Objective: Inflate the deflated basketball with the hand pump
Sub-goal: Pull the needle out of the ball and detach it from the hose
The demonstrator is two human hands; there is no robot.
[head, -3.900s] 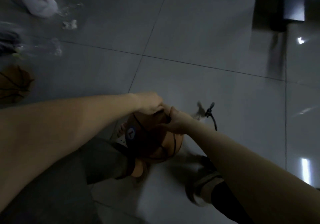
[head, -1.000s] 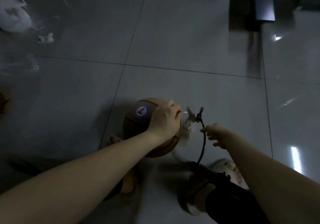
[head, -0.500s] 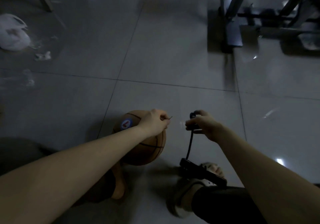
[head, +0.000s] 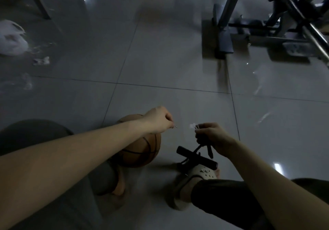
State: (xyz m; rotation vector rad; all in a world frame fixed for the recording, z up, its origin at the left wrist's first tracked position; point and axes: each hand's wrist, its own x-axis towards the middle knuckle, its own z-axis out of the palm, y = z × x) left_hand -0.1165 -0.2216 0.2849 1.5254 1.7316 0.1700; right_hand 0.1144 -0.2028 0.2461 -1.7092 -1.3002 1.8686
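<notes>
Now that my right grip [head: 213, 137] has clamped the black hose [head: 198, 147], my left grip [head: 158, 121] can fit its pinched thin metal needle [head: 176, 127].

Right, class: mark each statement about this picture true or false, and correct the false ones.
1. The left hand pinches a thin needle. True.
2. The needle is stuck in the basketball. False: it is in the air, pointing towards the right hand.
3. The right hand holds the pump's black hose. True.
4. The basketball lies on a table. False: it lies on the tiled floor.
5. Both hands hold the pump handle. False: neither touches it.
</notes>
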